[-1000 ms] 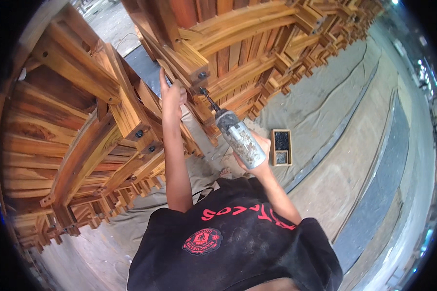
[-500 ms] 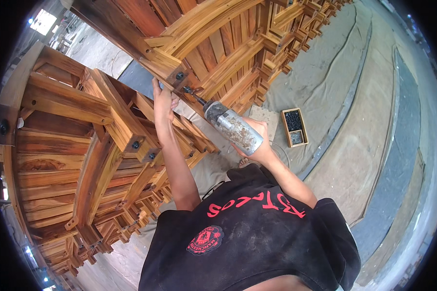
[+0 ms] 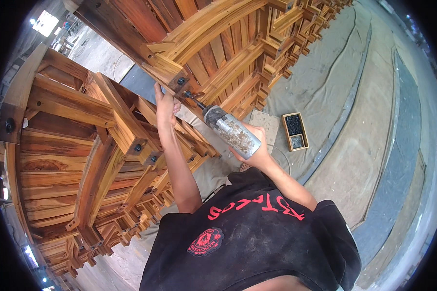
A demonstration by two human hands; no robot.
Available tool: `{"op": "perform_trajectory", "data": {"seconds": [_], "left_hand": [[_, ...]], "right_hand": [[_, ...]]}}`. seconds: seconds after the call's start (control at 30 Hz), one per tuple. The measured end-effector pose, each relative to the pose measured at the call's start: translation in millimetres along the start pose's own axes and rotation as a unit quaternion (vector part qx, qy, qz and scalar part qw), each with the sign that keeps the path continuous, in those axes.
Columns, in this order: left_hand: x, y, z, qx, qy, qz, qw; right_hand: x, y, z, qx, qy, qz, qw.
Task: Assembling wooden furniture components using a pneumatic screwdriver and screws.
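My right hand [image 3: 258, 144] is wrapped round a worn silver power screwdriver [image 3: 232, 132]. Its bit reaches a dark fitting [image 3: 187, 94] at the corner of an upturned slatted wooden furniture piece [image 3: 213, 68]. On the leg end beside it sits a round black foot [image 3: 181, 81]. My left hand [image 3: 166, 107] is raised against the underside of that corner, one finger stretched up along the wood and the others loosely bent. Whether it presses on the wood is hard to tell.
A second wooden piece [image 3: 58, 145] with black feet stands at the left, and more line up behind both. On the cloth-covered floor [image 3: 320, 97] at right lies a small divided wooden box [image 3: 294, 131] of black and grey small parts. A thin hose [image 3: 287, 157] runs nearby.
The view has shifted slightly, so the furniture sits a little lower and to the right. The screwdriver keeps its place at the corner, and both hands stay about where they were.
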State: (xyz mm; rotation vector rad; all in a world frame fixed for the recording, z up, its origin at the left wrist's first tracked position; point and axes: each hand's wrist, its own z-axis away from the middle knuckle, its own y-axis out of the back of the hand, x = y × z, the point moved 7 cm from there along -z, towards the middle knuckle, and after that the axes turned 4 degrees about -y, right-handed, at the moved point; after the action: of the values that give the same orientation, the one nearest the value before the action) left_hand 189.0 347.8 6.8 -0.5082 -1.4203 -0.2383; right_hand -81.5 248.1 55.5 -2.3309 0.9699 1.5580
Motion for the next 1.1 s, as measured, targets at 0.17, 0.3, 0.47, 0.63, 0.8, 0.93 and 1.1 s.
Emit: {"op": "perform_trajectory", "data": {"seconds": [0.17,0.3,0.47,0.63,0.8,0.93,1.1], "left_hand": [[0.3,-0.3,-3.5,-0.023,-0.002,0.005,1.000],[4.4,-3.8,-3.5,-0.007,-0.008,-0.001,1.000],[-5.4,4.5,2.9,0.015,0.036,-0.010,0.999],[-5.1,5.3,2.9,0.006,0.035,-0.019,0.999],[0.1,-0.1,2.5,-0.002,0.035,-0.001,0.999],[-2.3,2.1,1.6,-0.002,0.026,0.009,1.000],[-2.8,2.5,3.0,-0.001,0.024,-0.014,1.000]], "right_hand": [[-4.5,0.7,-1.3,0.015,0.019,-0.010,1.000],[-8.4,2.1,1.1,0.007,0.008,0.013,1.000],[-8.5,-4.0,3.7,0.007,0.006,0.001,1.000],[-15.1,-3.9,2.7,0.006,-0.009,0.010,1.000],[-11.6,-4.5,0.0,0.014,0.006,0.023,1.000],[-13.6,-3.5,-3.6,0.013,-0.003,0.017,1.000],[-13.0,-3.8,-4.0,0.025,0.006,0.003,1.000]]}}
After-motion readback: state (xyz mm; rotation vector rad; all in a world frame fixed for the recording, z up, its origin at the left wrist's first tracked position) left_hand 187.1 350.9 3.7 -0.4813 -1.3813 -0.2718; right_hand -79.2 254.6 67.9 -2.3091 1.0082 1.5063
